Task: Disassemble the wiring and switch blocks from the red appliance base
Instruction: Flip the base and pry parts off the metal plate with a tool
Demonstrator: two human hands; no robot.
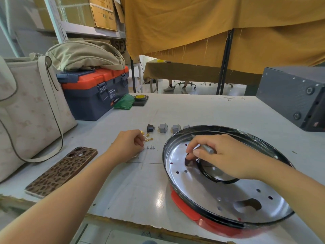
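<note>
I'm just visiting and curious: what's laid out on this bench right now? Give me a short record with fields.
Main item: red appliance base with a shiny metal pan on it
Right hand: grips a grey tool over the pan
Left hand: fingers curled at the gold connectors
Removed parts: one black switch block, grey switch blocks, a row of small screws
Also on table: phone, toolbox, grey box
</note>
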